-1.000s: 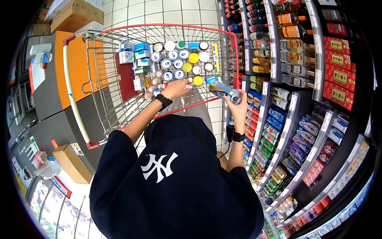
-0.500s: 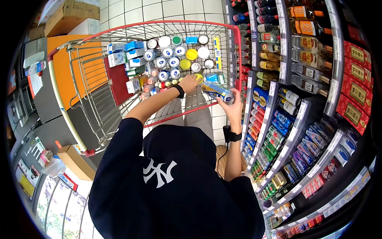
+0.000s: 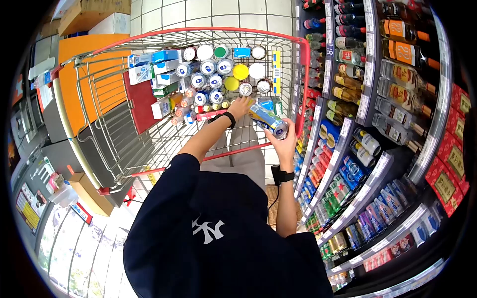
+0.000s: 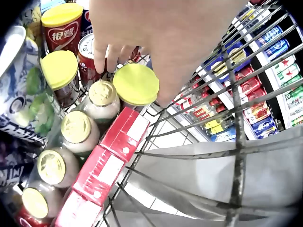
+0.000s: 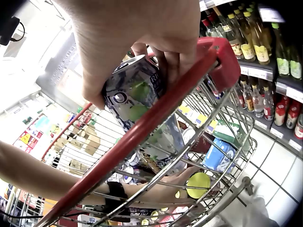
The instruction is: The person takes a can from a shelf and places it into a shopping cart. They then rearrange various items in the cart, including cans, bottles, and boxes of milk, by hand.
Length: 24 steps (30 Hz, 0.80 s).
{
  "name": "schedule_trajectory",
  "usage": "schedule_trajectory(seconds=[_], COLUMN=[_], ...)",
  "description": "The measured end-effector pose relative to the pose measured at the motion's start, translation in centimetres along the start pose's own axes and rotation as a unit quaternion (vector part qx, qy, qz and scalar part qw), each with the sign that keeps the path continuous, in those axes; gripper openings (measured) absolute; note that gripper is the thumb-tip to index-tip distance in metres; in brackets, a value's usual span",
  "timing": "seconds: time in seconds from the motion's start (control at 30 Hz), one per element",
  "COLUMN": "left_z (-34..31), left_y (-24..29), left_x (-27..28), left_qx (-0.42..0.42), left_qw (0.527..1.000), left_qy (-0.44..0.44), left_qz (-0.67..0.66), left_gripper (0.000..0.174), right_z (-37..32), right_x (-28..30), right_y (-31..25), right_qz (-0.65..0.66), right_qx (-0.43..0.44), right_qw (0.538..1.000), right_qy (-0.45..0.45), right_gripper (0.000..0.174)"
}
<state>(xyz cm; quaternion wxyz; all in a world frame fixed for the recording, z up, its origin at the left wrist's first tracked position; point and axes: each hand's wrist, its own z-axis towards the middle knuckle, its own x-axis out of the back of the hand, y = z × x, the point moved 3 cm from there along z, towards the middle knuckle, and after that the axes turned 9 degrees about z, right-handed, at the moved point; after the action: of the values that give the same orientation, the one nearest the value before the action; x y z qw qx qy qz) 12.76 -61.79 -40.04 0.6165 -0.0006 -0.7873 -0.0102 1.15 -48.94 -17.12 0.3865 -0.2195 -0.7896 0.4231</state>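
In the head view my right hand (image 3: 284, 141) grips a tall blue drink can (image 3: 267, 120) by its top end, tilted above the near right part of the shopping cart (image 3: 278, 145). Green fruit is printed on the can (image 5: 137, 97) in the right wrist view. My left hand (image 3: 239, 107) reaches down inside the cart. In the left wrist view its thumb and fingers stand on either side of a yellow-lidded can (image 4: 136, 84), holding it near the lid. Beside that can are cream-capped bottles (image 4: 78, 126) and a row of red cartons (image 4: 110, 163).
The cart also carries several blue-and-white cans (image 3: 207, 67), more yellow-lidded cans (image 3: 240, 72) and milk cartons (image 3: 166, 67). Drink shelves (image 3: 343, 164) line the right side. Cardboard boxes (image 3: 92, 17) are stacked at the far left, beyond an orange panel (image 3: 94, 59).
My left hand has moved right onto the yellow-lidded can. My right hand, still holding the drink can, has come slightly left and lower in view. The shelves have shifted right in view.
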Motion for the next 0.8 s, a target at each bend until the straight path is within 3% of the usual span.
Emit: schedule_trajectory(seconds=[0.07,0.2,0.27,0.5,0.57,0.67,0.8], left_z=[0.0,0.9,1.5,1.3,0.9,0.4,-0.4], left_y=[0.0,0.7,0.6,0.0,-0.7,-1.5,-2.6], left_x=[-1.3,-2.3,-2.4,-2.6,-1.4,1.1,4.2], left_qx=[0.013,0.009,0.02,0.013,0.016,0.021,0.071], left_qw=[0.999,1.0,0.999,0.988,0.975,0.96,0.947], left_qy=[0.012,-0.024,-0.025,-0.087,-0.041,-0.044,-0.042], left_qz=[-0.037,0.011,-0.035,-0.129,-0.218,-0.276,-0.311], left_gripper=[0.049,0.046,0.045,0.052,0.067,0.078,0.071], right_z=[0.4,0.5,0.7,1.2,1.1,1.1,1.2], right_x=[-0.3,-0.5,-0.4,-0.4,-0.5,-0.6,-0.8], right_y=[1.6,2.2,2.7,3.6,3.7,2.9,2.6], right_qz=[0.038,0.1,0.15,0.068,0.03,-0.031,-0.074], right_qx=[0.029,-0.005,-0.018,0.041,0.061,0.098,0.124], right_qw=[0.999,0.994,0.987,0.992,0.991,0.987,0.982], right_qy=[0.027,0.035,0.046,0.095,0.114,0.121,0.123], right_gripper=[0.061,0.061,0.06,0.063,0.065,0.064,0.063])
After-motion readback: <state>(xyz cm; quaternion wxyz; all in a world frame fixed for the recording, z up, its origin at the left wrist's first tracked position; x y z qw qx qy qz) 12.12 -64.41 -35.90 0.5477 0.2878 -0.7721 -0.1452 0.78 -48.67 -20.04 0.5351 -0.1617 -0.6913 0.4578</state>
